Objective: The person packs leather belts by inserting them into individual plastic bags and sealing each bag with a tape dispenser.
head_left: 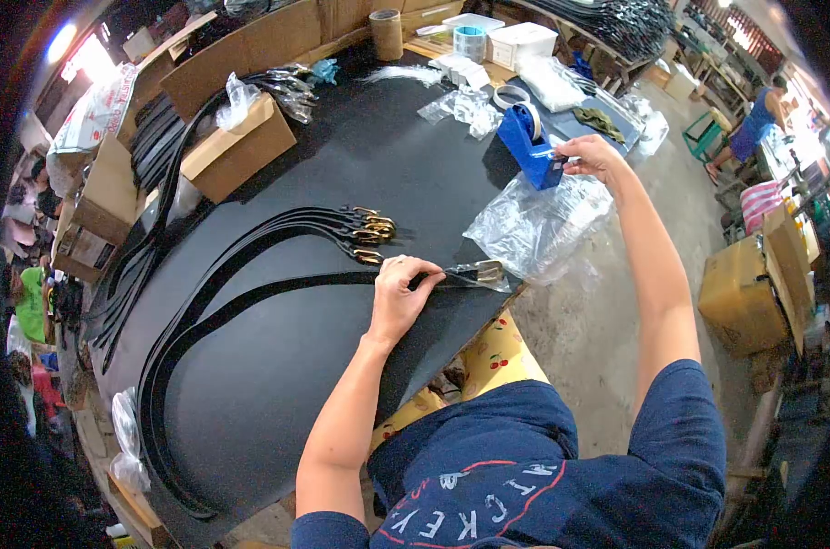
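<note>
A black belt (278, 280) curves across the dark table, its buckle (488, 272) covered in clear plastic near the table's edge. My left hand (401, 295) is closed on the belt just short of the buckle, thumb and fingers pinching the strap. At the front end of a blue tape dispenser (531, 146), my right hand (591, 157) pinches the tape; the strip itself is barely visible. Beneath the dispenser lies a clear plastic bag (534, 224). Several more belts (291, 220) with gold-coloured buckles (371, 226) lie together beyond my left hand.
An open cardboard box (241, 151) sits at the back left beside more black straps (159, 151). A brown cylinder (386, 35), white boxes (522, 44) and plastic wrap (465, 110) line the far side. Another person (758, 123) is at the right, beyond a floor carton (749, 297).
</note>
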Available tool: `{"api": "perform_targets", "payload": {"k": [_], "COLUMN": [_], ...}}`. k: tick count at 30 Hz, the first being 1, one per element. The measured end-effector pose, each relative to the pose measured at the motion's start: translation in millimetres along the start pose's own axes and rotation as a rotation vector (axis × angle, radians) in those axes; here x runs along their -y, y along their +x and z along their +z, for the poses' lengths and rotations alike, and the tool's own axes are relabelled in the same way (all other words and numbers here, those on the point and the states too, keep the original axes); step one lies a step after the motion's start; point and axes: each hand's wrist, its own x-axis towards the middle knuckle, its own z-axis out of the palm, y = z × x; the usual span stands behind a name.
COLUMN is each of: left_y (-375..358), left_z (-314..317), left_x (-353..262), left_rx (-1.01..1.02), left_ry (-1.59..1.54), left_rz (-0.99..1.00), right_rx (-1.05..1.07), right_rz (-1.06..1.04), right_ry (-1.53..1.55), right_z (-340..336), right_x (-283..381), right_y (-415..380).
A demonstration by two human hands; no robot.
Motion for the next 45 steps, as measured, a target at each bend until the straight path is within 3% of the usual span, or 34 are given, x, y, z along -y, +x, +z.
{"api": "perform_targets", "payload": {"k": [8, 22, 28, 33, 45], "left_y": [-1.6, -2.1, -2.3, -2.3, -3.8], "left_z": [1.6, 1.3, 1.9, 2.0, 2.8], "left_x": [-1.7, -5.2, -3.3, -2.2, -0.7], "left_rx": [-0.009, -0.005, -0.013, -0.004, -0.029], "left_ry": [0.004, 0.024, 0.014, 0.009, 0.012], "left_rz": [-0.014, -0.026, -0.004, -0.021, -0.02], "right_rx": [0.149, 0.105, -0.061, 0.08, 0.221], "right_rz": [-0.191, -0.38, -0.219, 0.048, 0.272], "right_ry": [0.242, 0.579, 0.405, 0.559, 0.842], "right_z": [-10.1, 5.1, 9.3, 15.6, 24.4], "right_x": [-19.9, -65.1, -65.1, -56.8, -65.5], "right_y": [-19.6, -22.1, -28.6, -38.7, -25.3]}}
